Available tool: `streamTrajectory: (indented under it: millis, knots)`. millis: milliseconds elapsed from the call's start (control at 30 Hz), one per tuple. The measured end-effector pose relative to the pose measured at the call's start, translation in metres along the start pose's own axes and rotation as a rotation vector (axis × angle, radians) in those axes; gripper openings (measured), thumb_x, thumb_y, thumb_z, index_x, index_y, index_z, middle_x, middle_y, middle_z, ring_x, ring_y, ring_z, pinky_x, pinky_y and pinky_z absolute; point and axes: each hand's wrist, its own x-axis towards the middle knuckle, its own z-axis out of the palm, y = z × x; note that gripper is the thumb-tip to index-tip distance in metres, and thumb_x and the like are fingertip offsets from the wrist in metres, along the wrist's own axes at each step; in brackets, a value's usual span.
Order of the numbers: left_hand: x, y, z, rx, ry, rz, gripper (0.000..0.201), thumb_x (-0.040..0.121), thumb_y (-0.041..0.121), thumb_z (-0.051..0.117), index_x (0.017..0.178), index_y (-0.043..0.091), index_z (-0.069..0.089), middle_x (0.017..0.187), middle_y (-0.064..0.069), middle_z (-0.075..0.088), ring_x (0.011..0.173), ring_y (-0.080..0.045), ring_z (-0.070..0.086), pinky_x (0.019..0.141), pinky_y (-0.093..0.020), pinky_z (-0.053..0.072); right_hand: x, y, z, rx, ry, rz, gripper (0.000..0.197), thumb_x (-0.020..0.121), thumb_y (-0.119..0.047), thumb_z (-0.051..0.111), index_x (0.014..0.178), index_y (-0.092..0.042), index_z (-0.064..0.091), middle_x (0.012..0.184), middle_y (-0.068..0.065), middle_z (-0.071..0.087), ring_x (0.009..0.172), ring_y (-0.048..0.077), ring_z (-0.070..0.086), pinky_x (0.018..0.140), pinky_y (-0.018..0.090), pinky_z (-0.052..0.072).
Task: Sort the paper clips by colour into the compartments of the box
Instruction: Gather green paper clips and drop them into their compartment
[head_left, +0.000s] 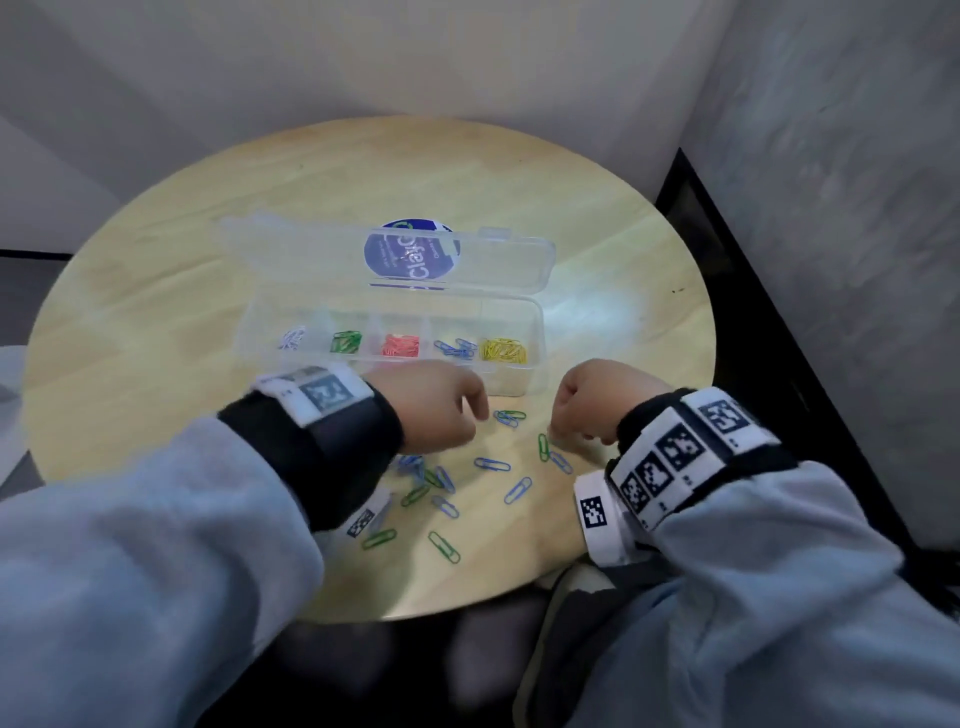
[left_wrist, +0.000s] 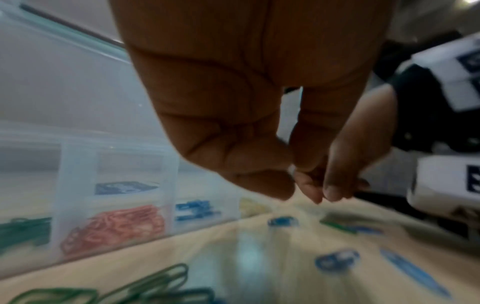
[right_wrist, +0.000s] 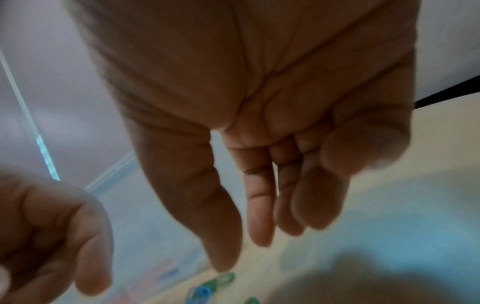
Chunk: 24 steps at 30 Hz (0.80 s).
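Observation:
The clear plastic box lies open mid-table; its compartments hold white, green, red, blue and yellow clips. Several loose blue and green clips lie in front of it, such as a tangled pair, a green clip and a blue clip. My left hand hovers over the loose clips with loosely curled fingers and nothing visible in them. My right hand points down beside the green clip, fingers relaxed and empty.
The box's hinged lid lies flat behind it over a round blue sticker. The round wooden table stands in a corner, with walls behind and to the right. Its front edge is close to my body.

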Motion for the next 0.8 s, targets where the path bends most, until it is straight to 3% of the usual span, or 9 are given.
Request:
streamTrajectory:
  millis: [67, 133, 233, 400, 533, 633, 733, 800]
  knots:
    - [0.002, 0.004, 0.010, 0.145, 0.014, -0.027, 0.035, 0.086, 0.017, 0.048, 0.118, 0.031, 0.057, 0.105, 0.008, 0.058, 0.101, -0.016, 0.055, 0.078, -0.021, 0.036, 0.001, -0.002, 0.007, -0.079, 0.014, 0.012, 0.019, 0.077, -0.023, 0.062, 0.086, -0.007, 0.066, 0.079, 0.007, 0.066, 0.072, 0.025, 0.062, 0.064, 0.024, 0.046]
    - [0.004, 0.004, 0.014, 0.205, 0.056, -0.052, 0.037, 0.087, 0.015, 0.048, 0.122, 0.027, 0.056, 0.118, 0.003, 0.059, 0.110, -0.018, 0.055, 0.076, -0.020, 0.035, 0.001, -0.004, 0.012, -0.122, 0.028, 0.018, 0.020, 0.076, -0.029, 0.065, 0.074, -0.009, 0.061, 0.069, 0.005, 0.060, 0.063, 0.022, 0.056, 0.054, 0.021, 0.040]
    - [0.002, -0.004, 0.012, 0.272, 0.067, -0.085, 0.030, 0.085, 0.013, 0.053, 0.112, 0.024, 0.059, 0.109, 0.001, 0.059, 0.104, -0.019, 0.056, 0.070, -0.022, 0.034, 0.003, -0.007, 0.016, -0.139, 0.008, 0.018, 0.022, 0.075, -0.026, 0.066, 0.061, -0.012, 0.056, 0.057, 0.003, 0.054, 0.051, 0.018, 0.050, 0.047, 0.020, 0.035]
    - [-0.010, -0.025, 0.019, 0.283, -0.019, -0.107, 0.023, 0.078, 0.016, 0.061, 0.096, 0.029, 0.060, 0.081, 0.009, 0.047, 0.082, -0.017, 0.048, 0.061, -0.023, 0.033, 0.006, -0.013, 0.017, -0.141, -0.032, -0.002, 0.016, 0.072, -0.010, 0.060, 0.057, -0.009, 0.053, 0.054, 0.006, 0.052, 0.050, 0.022, 0.049, 0.051, 0.018, 0.037]
    - [-0.013, -0.030, 0.023, 0.270, -0.058, -0.074, 0.028, 0.072, 0.018, 0.067, 0.095, 0.032, 0.060, 0.090, 0.007, 0.050, 0.086, -0.019, 0.051, 0.069, -0.026, 0.040, 0.005, -0.013, 0.019, -0.126, -0.041, -0.013, 0.013, 0.069, -0.006, 0.057, 0.058, -0.009, 0.051, 0.054, 0.007, 0.050, 0.048, 0.023, 0.047, 0.050, 0.017, 0.036]
    - [-0.013, -0.029, 0.026, 0.302, -0.053, -0.053, 0.028, 0.075, 0.020, 0.068, 0.100, 0.031, 0.061, 0.096, 0.006, 0.050, 0.098, -0.020, 0.055, 0.073, -0.026, 0.040, 0.005, -0.009, 0.015, -0.047, -0.040, -0.045, 0.004, 0.067, -0.007, 0.058, 0.062, -0.009, 0.057, 0.060, 0.009, 0.058, 0.054, 0.024, 0.051, 0.058, 0.023, 0.042]
    - [-0.012, -0.031, 0.029, 0.309, -0.019, -0.042, 0.019, 0.079, 0.025, 0.064, 0.097, 0.030, 0.063, 0.102, 0.005, 0.055, 0.102, -0.020, 0.056, 0.072, -0.024, 0.036, 0.005, -0.003, 0.009, 0.115, -0.045, -0.077, 0.010, 0.074, -0.003, 0.055, 0.068, -0.010, 0.057, 0.071, 0.012, 0.066, 0.063, 0.024, 0.056, 0.067, 0.032, 0.050]
    - [-0.011, -0.032, 0.032, 0.299, 0.007, -0.034, 0.016, 0.082, 0.023, 0.059, 0.096, 0.029, 0.063, 0.104, 0.005, 0.057, 0.102, -0.020, 0.056, 0.072, -0.024, 0.034, 0.003, 0.000, 0.008, 0.295, -0.085, -0.094, 0.017, 0.080, 0.002, 0.048, 0.069, -0.011, 0.052, 0.068, 0.015, 0.062, 0.060, 0.026, 0.056, 0.065, 0.033, 0.054]
